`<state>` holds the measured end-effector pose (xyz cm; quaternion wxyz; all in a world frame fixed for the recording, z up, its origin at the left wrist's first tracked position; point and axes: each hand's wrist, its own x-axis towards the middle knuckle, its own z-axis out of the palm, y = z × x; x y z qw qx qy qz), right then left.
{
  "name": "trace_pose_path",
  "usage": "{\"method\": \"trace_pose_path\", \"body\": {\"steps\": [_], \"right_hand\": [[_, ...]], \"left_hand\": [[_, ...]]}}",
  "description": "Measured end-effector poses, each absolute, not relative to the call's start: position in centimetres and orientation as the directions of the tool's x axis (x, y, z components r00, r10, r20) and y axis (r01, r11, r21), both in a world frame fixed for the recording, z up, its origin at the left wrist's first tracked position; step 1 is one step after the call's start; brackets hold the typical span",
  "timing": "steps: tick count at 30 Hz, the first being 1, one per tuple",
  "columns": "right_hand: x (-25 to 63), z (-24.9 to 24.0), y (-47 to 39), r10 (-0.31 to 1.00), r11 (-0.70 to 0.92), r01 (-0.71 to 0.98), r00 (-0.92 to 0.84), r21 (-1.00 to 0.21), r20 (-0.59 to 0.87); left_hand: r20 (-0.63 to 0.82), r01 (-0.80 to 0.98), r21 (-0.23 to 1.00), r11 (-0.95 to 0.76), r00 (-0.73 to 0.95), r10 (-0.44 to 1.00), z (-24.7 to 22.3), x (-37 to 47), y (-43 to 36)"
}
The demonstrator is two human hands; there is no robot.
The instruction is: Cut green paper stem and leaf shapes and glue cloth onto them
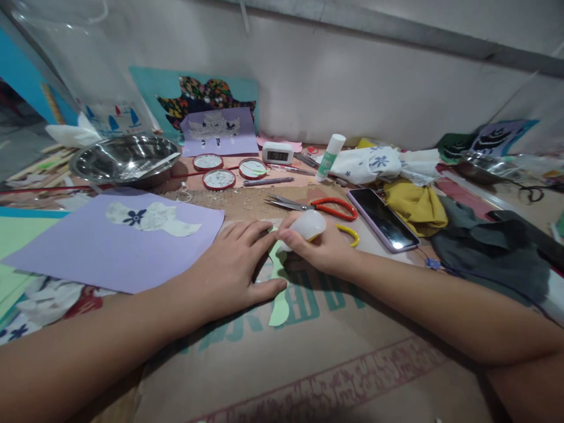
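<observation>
Lying between the hands [238, 258] [315, 244] (left thumb [275, 287] touching), a green paper cutout [278, 311]

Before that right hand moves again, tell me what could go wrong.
The green cutout might slip or crease, since the left hand holds it only under its fingers and thumb. If the white bottle in the right hand contains glue, some could get on the nearby left fingertips. The red-handled scissors lie just beyond both hands, so a forward reach could brush the bare blades.
</observation>
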<state>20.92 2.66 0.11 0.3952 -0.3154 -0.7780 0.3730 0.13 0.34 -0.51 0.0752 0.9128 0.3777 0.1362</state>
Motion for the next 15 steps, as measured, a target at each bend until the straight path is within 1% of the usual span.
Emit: {"method": "trace_pose_path", "body": {"steps": [3, 5, 8, 11, 15], "right_hand": [[21.25, 0.39, 2.52, 0.836, 0.482, 0.144, -0.370, -0.864, 0.404], [21.40, 0.64, 2.49, 0.855, 0.476, 0.148, -0.310, -0.867, 0.416], [21.34, 0.87, 2.74, 0.859, 0.475, 0.151, -0.295, -0.867, 0.418], [21.11, 0.75, 3.15, 0.856, 0.477, 0.116, -0.285, -0.871, 0.431], [21.00, 0.32, 3.11, 0.869, 0.474, 0.088, -0.206, -0.876, 0.450]], "left_hand": [[0.182, 0.669, 0.240, -0.704, 0.681, 0.709, -0.50, 0.07, 0.35], [0.181, 0.669, 0.233, -0.706, 0.683, 0.707, -0.54, 0.05, 0.37], [0.189, 0.669, 0.216, -0.711, 0.686, 0.703, -0.63, 0.09, 0.41], [0.199, 0.674, 0.197, -0.712, 0.684, 0.702, -0.66, 0.14, 0.41], [0.199, 0.675, 0.182, -0.715, 0.687, 0.699, -0.64, 0.07, 0.38]]}}
